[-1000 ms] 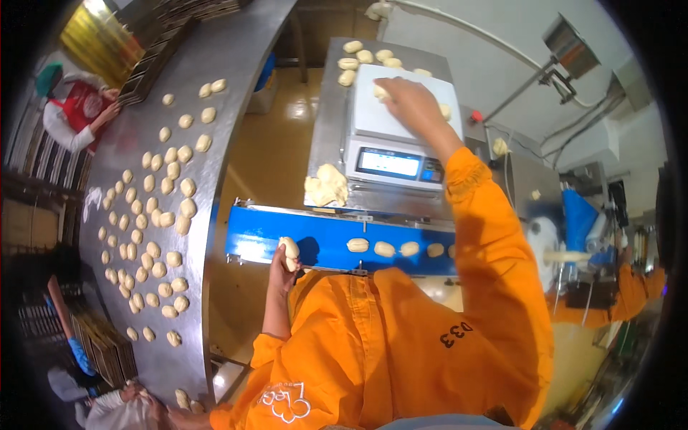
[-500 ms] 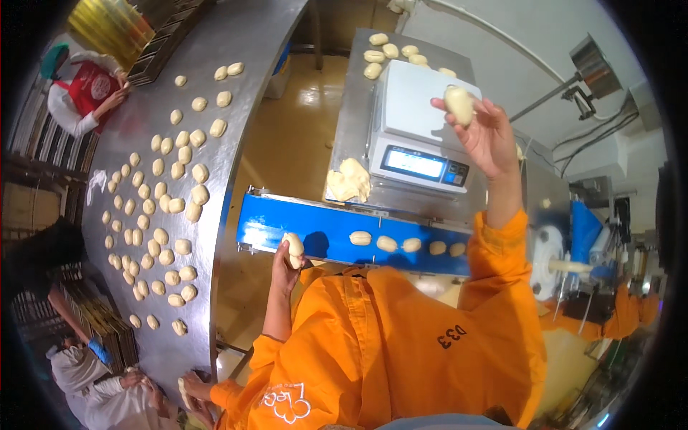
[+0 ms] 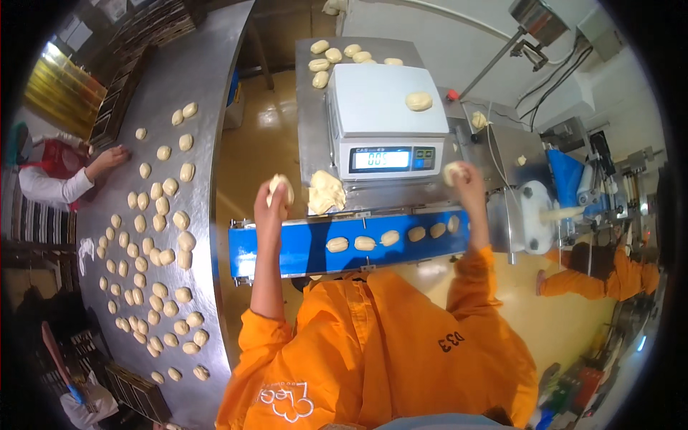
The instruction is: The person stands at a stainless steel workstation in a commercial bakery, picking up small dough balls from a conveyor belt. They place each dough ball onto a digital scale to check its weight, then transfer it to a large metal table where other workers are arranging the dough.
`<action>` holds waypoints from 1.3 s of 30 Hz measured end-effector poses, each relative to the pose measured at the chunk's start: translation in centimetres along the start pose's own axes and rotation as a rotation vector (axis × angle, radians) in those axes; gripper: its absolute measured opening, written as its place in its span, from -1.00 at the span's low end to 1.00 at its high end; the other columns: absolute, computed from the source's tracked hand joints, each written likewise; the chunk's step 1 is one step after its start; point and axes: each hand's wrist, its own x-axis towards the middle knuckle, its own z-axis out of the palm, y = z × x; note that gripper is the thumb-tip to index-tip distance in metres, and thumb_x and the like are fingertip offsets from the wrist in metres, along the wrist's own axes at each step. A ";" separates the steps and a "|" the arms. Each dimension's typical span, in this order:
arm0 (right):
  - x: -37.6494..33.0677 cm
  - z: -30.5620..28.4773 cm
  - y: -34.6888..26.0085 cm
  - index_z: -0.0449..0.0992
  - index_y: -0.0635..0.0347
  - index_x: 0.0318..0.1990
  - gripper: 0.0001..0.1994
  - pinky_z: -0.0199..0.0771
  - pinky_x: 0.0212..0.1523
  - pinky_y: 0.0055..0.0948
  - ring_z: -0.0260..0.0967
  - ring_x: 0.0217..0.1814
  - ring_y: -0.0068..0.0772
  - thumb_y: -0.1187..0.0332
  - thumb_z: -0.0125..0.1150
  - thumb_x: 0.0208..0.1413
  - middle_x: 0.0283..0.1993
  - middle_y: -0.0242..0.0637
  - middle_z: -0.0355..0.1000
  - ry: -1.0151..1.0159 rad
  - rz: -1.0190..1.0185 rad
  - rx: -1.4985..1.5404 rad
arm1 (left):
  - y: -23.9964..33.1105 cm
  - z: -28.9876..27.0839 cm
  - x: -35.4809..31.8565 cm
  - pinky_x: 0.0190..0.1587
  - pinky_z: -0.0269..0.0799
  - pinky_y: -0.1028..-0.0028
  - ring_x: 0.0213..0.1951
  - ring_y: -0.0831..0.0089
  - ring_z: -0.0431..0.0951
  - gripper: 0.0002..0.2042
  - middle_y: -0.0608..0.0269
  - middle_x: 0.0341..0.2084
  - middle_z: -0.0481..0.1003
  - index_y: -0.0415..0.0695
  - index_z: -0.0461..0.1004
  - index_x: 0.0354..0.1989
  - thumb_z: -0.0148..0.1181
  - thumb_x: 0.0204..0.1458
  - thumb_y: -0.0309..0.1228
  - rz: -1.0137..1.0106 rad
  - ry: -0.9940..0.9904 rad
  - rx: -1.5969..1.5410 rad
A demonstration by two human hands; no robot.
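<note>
My left hand (image 3: 268, 209) is raised near the left end of the blue conveyor belt (image 3: 290, 244), its fingers wrapped round a pale dough piece (image 3: 282, 189). Over the belt's right part, my right hand (image 3: 470, 186) grips another dough piece (image 3: 451, 173) by its fingertips, just beside the scale. One oval dough piece (image 3: 418, 101) lies on the white platform of the digital scale (image 3: 380, 118), touched by neither hand. Several dough pieces (image 3: 364, 244) sit in a row along the belt. A rough lump of dough (image 3: 326, 193) rests at the scale's lower left.
To the left stands a long steel table (image 3: 161, 79) spread with many dough pieces. A co-worker's hand (image 3: 111, 159) reaches over its far edge. More dough pieces (image 3: 320, 64) lie on the steel bench behind the scale. Machinery (image 3: 537, 215) stands at the belt's right end.
A dough piece my right hand held over the scale now lies on its platform. That hand has come down toward the belt with another piece. My left hand has risen, still holding dough.
</note>
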 end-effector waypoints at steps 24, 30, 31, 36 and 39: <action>14.6 1.8 -13.9 0.46 0.17 -0.02 -0.73 0.48 -0.09 -0.36 0.45 -0.09 -0.35 0.48 0.12 0.10 -0.03 -0.32 0.44 -0.607 -0.398 0.191 | 2.5 8.3 21.8 -0.28 0.52 0.33 -0.28 0.31 0.52 -0.56 0.08 -0.19 0.42 -0.31 0.23 0.19 0.03 0.16 -0.41 -0.002 -0.408 -0.223; -1.1 -2.0 -7.4 0.26 0.12 0.21 -0.37 0.47 -0.46 -0.53 0.47 -0.32 -0.38 0.00 0.18 0.04 -0.19 -0.09 0.46 -0.707 -0.087 1.179 | 5.2 2.8 5.8 -0.29 0.48 0.43 -0.37 0.47 0.48 -0.78 0.25 -0.41 0.42 -0.17 0.45 -0.09 0.10 0.20 -0.32 0.210 -0.060 -0.137; -3.6 -1.0 -5.9 0.26 0.17 0.20 -0.37 0.42 -0.54 -0.56 0.41 -0.42 -0.42 -0.02 0.16 0.06 -0.25 -0.11 0.45 -0.917 0.001 1.401 | 2.8 -0.2 4.1 -0.32 0.48 0.48 -0.39 0.51 0.47 -0.82 0.29 -0.45 0.42 -0.16 0.46 -0.17 0.15 0.19 -0.32 0.274 0.008 0.057; -13.7 6.2 -5.1 0.44 0.16 0.02 -0.62 0.30 -0.47 -0.57 0.31 -0.45 -0.51 0.30 0.31 0.06 -0.32 -0.28 0.42 -0.958 0.509 0.861 | -9.2 -6.9 -5.4 -0.43 0.42 0.51 -0.44 0.56 0.49 -0.76 0.24 -0.36 0.53 -0.11 0.54 -0.21 0.42 -0.04 -0.42 -0.138 0.128 0.651; -14.9 16.1 -2.2 0.43 0.12 0.05 -0.58 0.45 -0.26 -0.37 0.39 -0.21 -0.27 0.28 0.34 0.03 -0.15 -0.20 0.44 -0.820 0.020 0.449 | -11.1 -4.2 -6.8 -0.18 0.49 0.24 -0.14 0.12 0.57 -0.37 0.16 0.00 0.46 0.04 0.42 0.14 0.48 -0.22 -0.41 0.217 -0.169 1.089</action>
